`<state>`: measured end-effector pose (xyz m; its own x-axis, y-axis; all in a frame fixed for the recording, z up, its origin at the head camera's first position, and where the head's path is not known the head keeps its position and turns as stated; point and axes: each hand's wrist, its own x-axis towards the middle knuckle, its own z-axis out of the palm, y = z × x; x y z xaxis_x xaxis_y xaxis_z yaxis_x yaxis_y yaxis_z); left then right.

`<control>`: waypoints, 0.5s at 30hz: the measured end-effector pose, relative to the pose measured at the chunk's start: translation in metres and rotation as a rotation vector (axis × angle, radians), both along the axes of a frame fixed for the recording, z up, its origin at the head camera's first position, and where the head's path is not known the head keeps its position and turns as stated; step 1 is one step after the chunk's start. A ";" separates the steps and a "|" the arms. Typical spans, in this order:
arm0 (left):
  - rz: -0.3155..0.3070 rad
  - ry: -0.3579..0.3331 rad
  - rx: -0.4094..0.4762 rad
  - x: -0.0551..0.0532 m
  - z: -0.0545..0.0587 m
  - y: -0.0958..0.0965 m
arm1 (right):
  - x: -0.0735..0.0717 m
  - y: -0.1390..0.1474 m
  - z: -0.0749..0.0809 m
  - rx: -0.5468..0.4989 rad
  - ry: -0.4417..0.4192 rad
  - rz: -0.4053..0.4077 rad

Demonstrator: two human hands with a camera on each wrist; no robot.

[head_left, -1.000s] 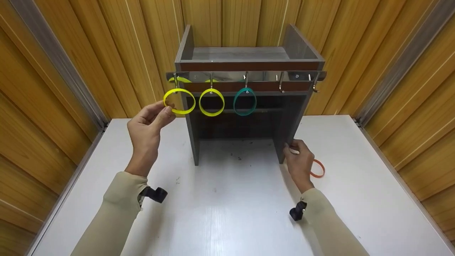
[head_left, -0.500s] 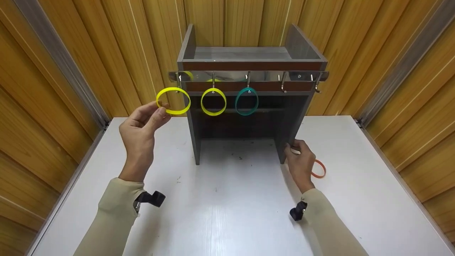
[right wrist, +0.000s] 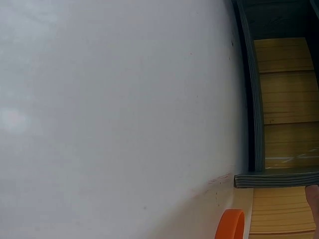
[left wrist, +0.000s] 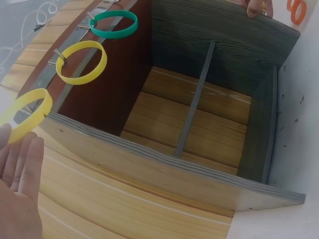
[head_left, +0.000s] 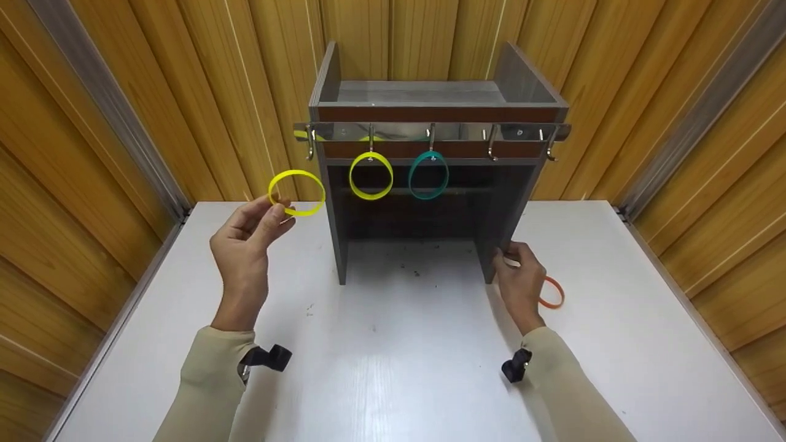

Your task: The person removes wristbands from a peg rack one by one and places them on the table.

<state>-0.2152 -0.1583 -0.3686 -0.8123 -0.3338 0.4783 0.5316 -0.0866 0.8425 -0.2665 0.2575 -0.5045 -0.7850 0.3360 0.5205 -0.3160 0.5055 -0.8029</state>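
Note:
My left hand (head_left: pixel 242 258) pinches a yellow silicone wristband (head_left: pixel 298 173) between thumb and fingers. It is held up left of the grey wooden shelf unit (head_left: pixel 505 209), a little below the leftmost hook (head_left: pixel 310 146). A second yellow wristband (head_left: pixel 371 197) hangs on the second hook, and a teal wristband (head_left: pixel 428 197) on the middle one; the left wrist view shows both too. Low on the shelf's right side panel, my right hand (head_left: pixel 521 282) grips the front edge, thumb toward the inner face. An orange wristband (head_left: pixel 561 294) lies partly hidden behind that hand.
A metal hook rail (head_left: pixel 466 131) runs across the shelf's front; its two right-hand hooks carry nothing. The shelf stands on a white table (head_left: pixel 393 368). Wood-panelled walls (head_left: pixel 417 37) enclose the table at the back and both sides.
My left hand has drawn the yellow wristband left and down, away from the leftmost hook. The right hand keeps its hold on the panel. The view has shifted slightly.

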 end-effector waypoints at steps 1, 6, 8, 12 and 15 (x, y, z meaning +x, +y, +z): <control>0.004 -0.011 -0.001 0.001 -0.003 0.000 | 0.000 0.000 0.000 0.000 -0.001 0.001; 0.009 -0.055 0.006 0.000 -0.019 -0.001 | -0.001 0.000 -0.002 0.002 0.005 -0.002; 0.013 -0.080 0.012 0.000 -0.027 -0.001 | -0.001 0.001 -0.003 0.003 0.013 -0.002; 0.027 -0.140 0.018 0.001 -0.041 -0.001 | -0.001 0.001 -0.003 0.006 0.023 0.003; 0.032 -0.177 0.021 0.002 -0.051 -0.002 | -0.001 0.001 -0.003 0.010 0.024 -0.003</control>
